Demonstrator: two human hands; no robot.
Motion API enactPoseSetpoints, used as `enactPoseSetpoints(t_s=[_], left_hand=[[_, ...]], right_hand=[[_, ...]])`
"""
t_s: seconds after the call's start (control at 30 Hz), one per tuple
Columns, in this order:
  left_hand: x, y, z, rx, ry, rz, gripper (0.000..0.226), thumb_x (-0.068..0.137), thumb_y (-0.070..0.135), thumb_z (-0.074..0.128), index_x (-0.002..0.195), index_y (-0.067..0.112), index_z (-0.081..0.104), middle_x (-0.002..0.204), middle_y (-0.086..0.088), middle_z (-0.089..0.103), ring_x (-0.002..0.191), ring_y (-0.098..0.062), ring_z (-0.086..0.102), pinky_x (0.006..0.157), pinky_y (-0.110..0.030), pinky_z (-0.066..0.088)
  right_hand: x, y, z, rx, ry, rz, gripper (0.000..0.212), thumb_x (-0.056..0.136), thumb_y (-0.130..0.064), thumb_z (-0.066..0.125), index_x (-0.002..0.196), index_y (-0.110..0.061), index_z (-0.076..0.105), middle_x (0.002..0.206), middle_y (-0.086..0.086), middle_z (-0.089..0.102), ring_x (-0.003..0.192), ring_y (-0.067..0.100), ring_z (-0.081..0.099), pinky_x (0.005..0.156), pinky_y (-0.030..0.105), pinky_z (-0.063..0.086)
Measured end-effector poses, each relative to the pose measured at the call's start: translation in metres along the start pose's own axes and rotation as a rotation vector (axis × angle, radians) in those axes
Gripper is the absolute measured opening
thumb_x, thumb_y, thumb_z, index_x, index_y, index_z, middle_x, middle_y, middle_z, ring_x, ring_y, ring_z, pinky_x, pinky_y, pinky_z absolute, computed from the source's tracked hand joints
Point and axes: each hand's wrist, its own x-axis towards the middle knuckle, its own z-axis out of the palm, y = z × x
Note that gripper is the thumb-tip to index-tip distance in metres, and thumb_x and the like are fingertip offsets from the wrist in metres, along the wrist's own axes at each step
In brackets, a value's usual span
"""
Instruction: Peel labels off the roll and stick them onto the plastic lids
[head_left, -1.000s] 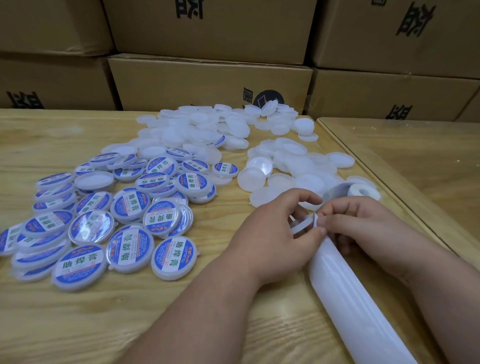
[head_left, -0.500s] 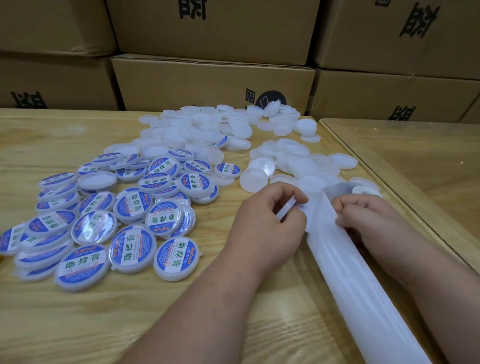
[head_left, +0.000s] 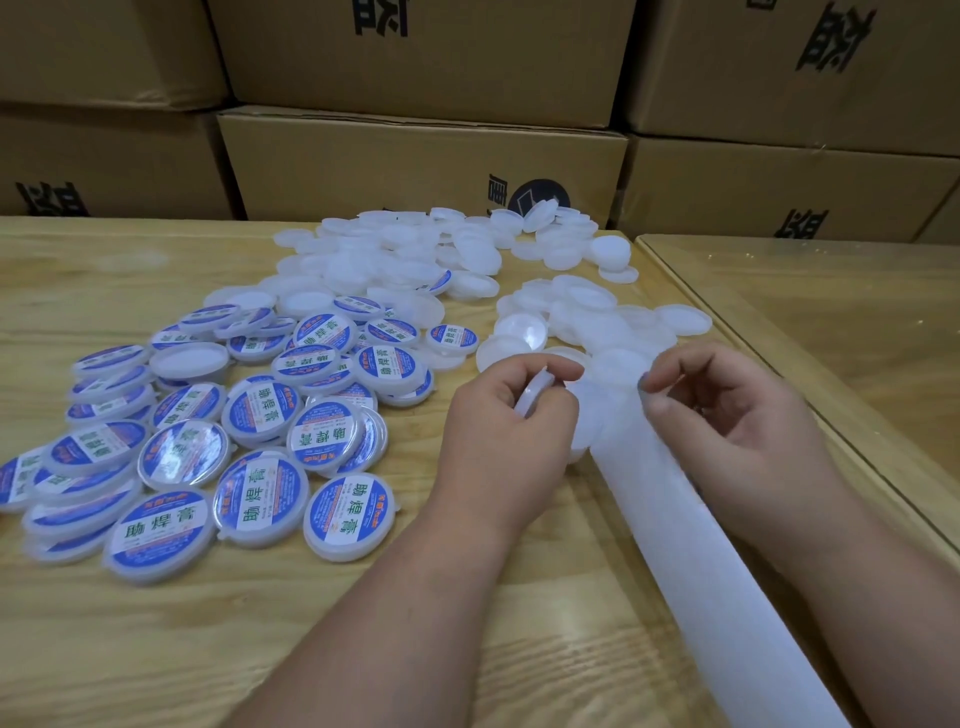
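Observation:
My left hand (head_left: 511, 436) grips a plain white plastic lid (head_left: 536, 394), held on edge between thumb and fingers. My right hand (head_left: 727, 415) is raised just right of it, thumb and forefinger pinched on a thin label (head_left: 644, 378) of which only a bluish edge shows. A long white backing strip (head_left: 727, 561) runs from under both hands to the bottom right. The roll itself is hidden behind my right hand. Labelled blue-and-white lids (head_left: 260, 441) lie heaped at the left. Unlabelled white lids (head_left: 395, 260) are spread across the far middle of the table.
The wooden table (head_left: 156, 649) carries everything. More plain lids (head_left: 597, 317) lie just beyond my hands. Stacked cardboard boxes (head_left: 415, 156) wall off the far edge. A second, glossy-topped table (head_left: 841, 322) butts against the right side.
Both hands have lifted off the backing strip and moved apart. The left hand carries the lid up and left; the right hand has pulled away from the strip with its fingertips pinched.

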Motion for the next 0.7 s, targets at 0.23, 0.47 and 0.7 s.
enactPoseSetpoints(t_s=[0.23, 0.47, 0.7], left_hand=[[0.000, -0.001, 0.001, 0.050, -0.017, 0.060, 0.023, 0.074, 0.023, 0.051, 0.084, 0.036, 0.068, 0.065, 0.021, 0.058, 0.053, 0.000, 0.046, 0.046, -0.012, 0.038], [0.001, -0.001, 0.001, 0.007, -0.041, 0.045, 0.020, 0.076, 0.021, 0.052, 0.081, 0.035, 0.065, 0.065, 0.016, 0.056, 0.054, -0.007, 0.046, 0.048, -0.017, 0.040], [0.001, 0.002, -0.003, -0.037, -0.032, -0.011, 0.021, 0.071, 0.021, 0.051, 0.078, 0.034, 0.066, 0.072, 0.003, 0.056, 0.059, -0.016, 0.048, 0.050, -0.021, 0.041]], right_hand=[[-0.003, -0.009, 0.001, -0.018, -0.072, -0.180, 0.024, 0.089, -0.035, 0.055, 0.088, -0.015, 0.068, 0.105, -0.002, 0.068, 0.081, 0.012, 0.059, 0.065, 0.020, 0.041], [-0.005, -0.001, 0.010, -0.116, 0.095, -0.072, 0.015, 0.081, -0.018, 0.064, 0.084, -0.033, 0.066, 0.076, -0.004, 0.061, 0.062, 0.021, 0.056, 0.056, 0.029, 0.045], [-0.003, -0.010, 0.011, -0.296, 0.006, -0.351, 0.046, 0.071, 0.010, 0.050, 0.099, -0.024, 0.063, 0.108, -0.014, 0.059, 0.100, 0.009, 0.055, 0.085, 0.020, 0.040]])
